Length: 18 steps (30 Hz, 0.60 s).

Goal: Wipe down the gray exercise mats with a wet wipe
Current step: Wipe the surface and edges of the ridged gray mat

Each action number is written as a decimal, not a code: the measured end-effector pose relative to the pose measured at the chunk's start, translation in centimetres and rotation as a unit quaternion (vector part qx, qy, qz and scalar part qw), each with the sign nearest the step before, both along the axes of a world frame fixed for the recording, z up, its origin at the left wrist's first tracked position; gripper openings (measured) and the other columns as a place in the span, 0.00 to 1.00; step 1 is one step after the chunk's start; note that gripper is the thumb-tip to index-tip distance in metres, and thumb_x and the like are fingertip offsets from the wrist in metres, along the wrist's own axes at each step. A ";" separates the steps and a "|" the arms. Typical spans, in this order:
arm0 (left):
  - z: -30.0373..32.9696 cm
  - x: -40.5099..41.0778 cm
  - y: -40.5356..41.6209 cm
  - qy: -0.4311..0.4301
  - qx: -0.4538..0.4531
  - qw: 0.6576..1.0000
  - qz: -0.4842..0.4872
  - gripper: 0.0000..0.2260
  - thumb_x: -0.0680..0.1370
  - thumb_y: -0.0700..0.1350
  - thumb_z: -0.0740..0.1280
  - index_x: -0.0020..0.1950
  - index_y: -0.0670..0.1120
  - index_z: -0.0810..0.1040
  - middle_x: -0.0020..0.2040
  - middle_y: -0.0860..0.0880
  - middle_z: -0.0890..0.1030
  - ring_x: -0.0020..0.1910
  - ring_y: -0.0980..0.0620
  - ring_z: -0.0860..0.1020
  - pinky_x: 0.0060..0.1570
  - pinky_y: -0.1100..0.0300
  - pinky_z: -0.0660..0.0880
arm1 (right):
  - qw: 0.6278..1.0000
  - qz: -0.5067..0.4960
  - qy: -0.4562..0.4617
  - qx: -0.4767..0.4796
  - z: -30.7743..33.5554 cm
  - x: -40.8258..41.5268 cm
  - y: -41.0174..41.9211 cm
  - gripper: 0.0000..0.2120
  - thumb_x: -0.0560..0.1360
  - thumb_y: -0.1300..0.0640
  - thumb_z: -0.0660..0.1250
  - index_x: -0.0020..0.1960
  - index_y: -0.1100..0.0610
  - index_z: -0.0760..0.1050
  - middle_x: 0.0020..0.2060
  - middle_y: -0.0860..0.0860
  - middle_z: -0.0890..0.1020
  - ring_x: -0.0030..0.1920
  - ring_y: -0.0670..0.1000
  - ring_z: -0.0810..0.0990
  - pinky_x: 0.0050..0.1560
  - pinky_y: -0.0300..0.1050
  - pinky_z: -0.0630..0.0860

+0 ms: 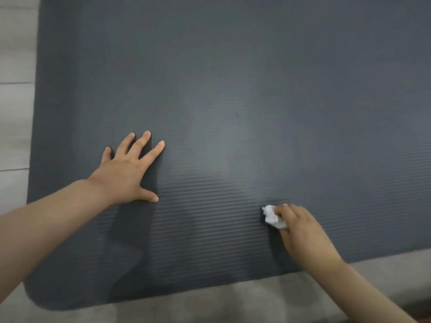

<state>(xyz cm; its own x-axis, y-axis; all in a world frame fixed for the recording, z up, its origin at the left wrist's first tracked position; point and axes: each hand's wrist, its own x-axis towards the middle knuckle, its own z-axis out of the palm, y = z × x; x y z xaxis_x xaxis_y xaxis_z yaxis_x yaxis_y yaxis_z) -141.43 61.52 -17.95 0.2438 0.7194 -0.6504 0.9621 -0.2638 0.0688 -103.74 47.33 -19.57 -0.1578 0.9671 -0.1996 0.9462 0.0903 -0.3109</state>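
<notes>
1. Across the pale floor, a ribbed gray mat is lying flat, filling most of the view — it looks soft and foamy, likely to creep unless pinned.
2. Left hand is pressing down, fingers spread.
3. Right hand is bunching a white wet wipe against the mat near its front edge — limp, best gripped wadded.

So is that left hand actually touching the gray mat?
Touching. The head view shows the left hand laid flat, fingers spread, on the gray mat, with no gap beneath the fingertips.
</notes>
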 end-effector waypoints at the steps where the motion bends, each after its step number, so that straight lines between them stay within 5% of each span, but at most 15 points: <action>1: -0.1 0.0 0.0 0.002 0.001 1.000 -0.001 0.58 0.64 0.72 0.71 0.77 0.61 0.31 0.78 0.52 0.32 0.78 0.45 0.36 0.73 0.33 0.52 | 1.000 0.013 -0.006 -0.020 0.4 0.1 -2.1 0.12 0.66 0.65 0.64 0.48 0.55 0.76 0.42 0.50 0.79 0.42 0.54 0.78 0.45 0.45 0.74; 5: -0.3 -0.1 0.0 -0.003 0.005 1.000 0.004 0.58 0.64 0.72 0.72 0.77 0.62 0.32 0.78 0.52 0.32 0.78 0.45 0.36 0.73 0.33 0.52 | 0.997 0.037 0.002 -0.063 0.8 0.0 -6.6 0.13 0.65 0.58 0.56 0.45 0.52 0.74 0.39 0.45 0.76 0.39 0.50 0.76 0.44 0.44 0.69; 11: -0.3 -0.2 -0.2 -0.009 0.010 1.000 0.008 0.58 0.64 0.71 0.72 0.77 0.62 0.32 0.78 0.53 0.32 0.78 0.47 0.35 0.74 0.34 0.50 | 0.995 0.055 -0.028 -0.079 1.0 -0.2 -7.6 0.11 0.65 0.60 0.57 0.44 0.51 0.73 0.37 0.45 0.74 0.37 0.49 0.75 0.39 0.42 0.71; 18: -0.5 -1.3 -1.0 -0.039 0.042 0.998 -0.009 0.53 0.66 0.75 0.64 0.79 0.59 0.35 0.80 0.52 0.35 0.79 0.47 0.37 0.75 0.38 0.48 | 0.997 0.068 -0.015 -0.013 4.5 -3.6 1.4 0.09 0.66 0.58 0.59 0.44 0.56 0.74 0.38 0.51 0.75 0.39 0.54 0.74 0.38 0.45 0.72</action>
<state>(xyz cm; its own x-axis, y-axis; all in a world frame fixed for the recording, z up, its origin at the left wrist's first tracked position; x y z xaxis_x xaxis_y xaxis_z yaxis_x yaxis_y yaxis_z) -142.77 60.49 -18.48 0.3054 0.7657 -0.5661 0.9496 -0.2892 0.1211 -107.31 48.69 -15.10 -0.2818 0.9312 -0.2311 0.9343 0.2115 -0.2869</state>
